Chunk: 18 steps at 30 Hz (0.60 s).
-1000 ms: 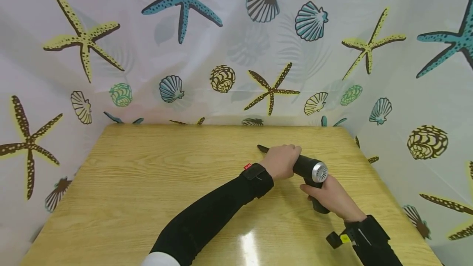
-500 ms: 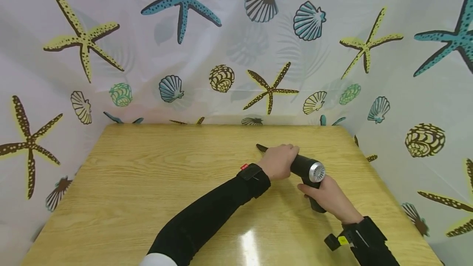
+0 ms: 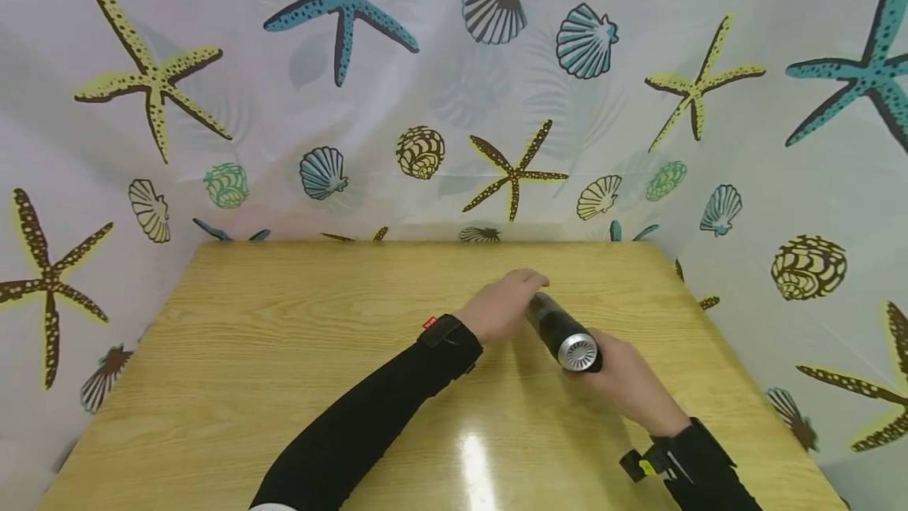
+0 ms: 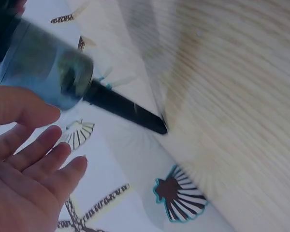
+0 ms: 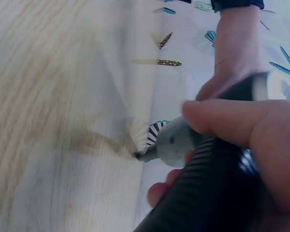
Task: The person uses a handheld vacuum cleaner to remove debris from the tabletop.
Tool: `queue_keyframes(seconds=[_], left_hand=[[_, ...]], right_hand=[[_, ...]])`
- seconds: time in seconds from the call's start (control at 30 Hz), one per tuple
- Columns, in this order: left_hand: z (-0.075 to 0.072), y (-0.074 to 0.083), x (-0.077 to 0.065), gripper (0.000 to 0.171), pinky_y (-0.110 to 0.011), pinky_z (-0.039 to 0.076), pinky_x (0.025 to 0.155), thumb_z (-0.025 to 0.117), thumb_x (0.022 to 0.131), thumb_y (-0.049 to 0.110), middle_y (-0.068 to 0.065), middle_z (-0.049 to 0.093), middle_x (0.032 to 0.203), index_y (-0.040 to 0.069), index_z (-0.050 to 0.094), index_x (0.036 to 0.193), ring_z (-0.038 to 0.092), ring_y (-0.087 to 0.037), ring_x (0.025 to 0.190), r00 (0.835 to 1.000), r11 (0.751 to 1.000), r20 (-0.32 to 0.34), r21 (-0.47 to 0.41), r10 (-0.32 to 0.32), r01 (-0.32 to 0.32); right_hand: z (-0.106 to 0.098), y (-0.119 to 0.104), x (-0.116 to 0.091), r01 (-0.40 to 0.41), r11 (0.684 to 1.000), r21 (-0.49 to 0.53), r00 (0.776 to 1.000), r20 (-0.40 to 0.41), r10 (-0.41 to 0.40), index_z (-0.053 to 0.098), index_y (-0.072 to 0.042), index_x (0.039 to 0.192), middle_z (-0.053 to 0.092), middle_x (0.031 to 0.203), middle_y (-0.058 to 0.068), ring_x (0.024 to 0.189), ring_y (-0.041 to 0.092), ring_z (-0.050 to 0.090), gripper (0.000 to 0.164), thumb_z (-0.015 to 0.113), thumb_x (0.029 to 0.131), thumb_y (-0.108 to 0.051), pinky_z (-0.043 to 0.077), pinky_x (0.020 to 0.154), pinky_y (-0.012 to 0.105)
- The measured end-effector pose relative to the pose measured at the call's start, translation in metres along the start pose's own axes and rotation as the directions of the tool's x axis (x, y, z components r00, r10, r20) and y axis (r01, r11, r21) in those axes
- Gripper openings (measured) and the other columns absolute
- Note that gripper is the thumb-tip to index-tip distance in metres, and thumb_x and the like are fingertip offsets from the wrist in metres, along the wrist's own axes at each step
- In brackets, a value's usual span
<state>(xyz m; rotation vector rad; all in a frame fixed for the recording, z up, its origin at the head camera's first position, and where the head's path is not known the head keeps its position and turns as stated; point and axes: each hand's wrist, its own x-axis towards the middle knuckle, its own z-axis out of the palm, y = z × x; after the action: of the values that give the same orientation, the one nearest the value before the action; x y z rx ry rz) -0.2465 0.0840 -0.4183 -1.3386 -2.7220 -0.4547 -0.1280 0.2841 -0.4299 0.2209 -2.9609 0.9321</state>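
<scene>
My right hand [image 3: 627,381] grips the ribbed dark handle [image 5: 208,188] of a black handheld vacuum cleaner [image 3: 556,327], thumb wrapped across it. The silver vented end faces back toward me. In the left wrist view a clear dust cup [image 4: 46,63] leads to a narrow black crevice nozzle [image 4: 130,110], angled down with its tip close over the wooden table. Beside the dust cup is my left hand [image 3: 504,306], its fingers [image 4: 48,159] loosely bent and spread, holding nothing. The head view hides the nozzle behind this hand.
The wooden table [image 3: 319,322] fills the lower view. A white curtain [image 3: 397,85] printed with starfish and shells hangs along its back and both sides. A black camera band [image 3: 698,448] circles my right wrist, another [image 3: 448,341] my left.
My left hand has let go of the vacuum's front and shifted left. The right hand has turned the vacuum so its vented end swings left and toward me.
</scene>
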Motion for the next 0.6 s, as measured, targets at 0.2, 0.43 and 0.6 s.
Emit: queue_keyframes(seconds=[0.2, 0.43, 0.6], left_hand=[[-0.006, -0.028, -0.030, 0.048, -0.029, 0.052, 0.079, 0.052, 0.085, -0.004, -0.007, 0.050, 0.130, 0.009, 0.050, 0.131, 0.045, -0.017, 0.115, 0.994, 0.996, -0.105, 0.090, 0.001, 0.009], [-0.013, -0.052, -0.073, 0.038, -0.029, 0.051, 0.068, 0.052, 0.085, -0.001, -0.010, 0.051, 0.127, 0.009, 0.058, 0.121, 0.046, -0.021, 0.112, 0.996, 0.987, -0.093, 0.155, -0.016, 0.030], [-0.023, -0.061, -0.098, 0.039, -0.037, 0.050, 0.085, 0.058, 0.087, 0.013, -0.016, 0.045, 0.134, 0.006, 0.056, 0.125, 0.037, -0.026, 0.124, 0.990, 0.982, 0.019, 0.127, -0.143, 0.140]], right_hand=[[0.008, -0.003, -0.002, 0.042, 0.993, -0.113, 0.998, 0.052, -0.036, 0.061, -0.003, 0.117, 0.063, 0.103, 0.010, 0.092, 0.021, 0.057, 0.053, 0.082, 0.071, -0.017, 0.051, 0.077, 0.047], [0.013, -0.007, -0.004, 0.131, 0.963, -0.237, 0.988, 0.110, -0.107, 0.051, 0.003, 0.128, 0.060, 0.106, 0.015, 0.097, 0.027, 0.054, 0.063, 0.079, 0.076, -0.021, 0.048, 0.079, 0.052], [0.017, -0.006, -0.008, 0.178, 0.929, -0.324, 0.978, 0.160, -0.132, 0.046, 0.001, 0.133, 0.057, 0.108, 0.014, 0.098, 0.028, 0.051, 0.066, 0.075, 0.081, -0.029, 0.044, 0.074, 0.050]])
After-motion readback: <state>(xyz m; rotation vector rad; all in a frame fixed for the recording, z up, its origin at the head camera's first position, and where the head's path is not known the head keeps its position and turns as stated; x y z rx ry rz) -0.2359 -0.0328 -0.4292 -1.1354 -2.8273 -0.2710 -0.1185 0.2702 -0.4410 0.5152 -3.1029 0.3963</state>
